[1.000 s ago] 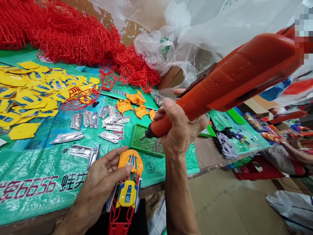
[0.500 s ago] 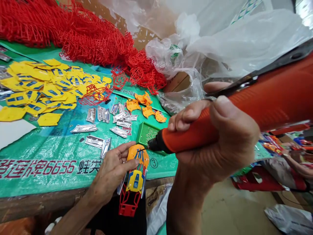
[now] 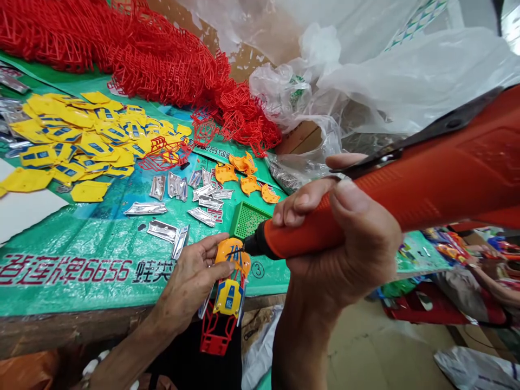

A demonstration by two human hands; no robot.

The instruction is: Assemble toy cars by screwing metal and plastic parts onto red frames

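My left hand (image 3: 190, 279) grips a toy car body (image 3: 228, 297) near the table's front edge, thumb on top of its orange front piece. The body has a red lattice frame, a yellow centre panel and silvery sides. My right hand (image 3: 345, 233) is wrapped round a red electric screwdriver (image 3: 320, 225), whose dark tip meets the orange piece. Beyond the tip lies a green basket (image 3: 247, 219) of small screws. Silver parts (image 3: 162, 230) and orange parts (image 3: 249, 185) are scattered behind my left hand.
Yellow panels (image 3: 85, 135) are piled at the left, with a long heap of red frames (image 3: 162, 59) behind them. Clear plastic bags (image 3: 365, 81) fill the back right. At the far right, a person's arm (image 3: 493, 284) shows beside colourful parts.
The screwdriver and my right hand have shifted slightly left, and the tool's tip now sits closer over the orange piece. The view has moved a little. Both hands keep their hold.
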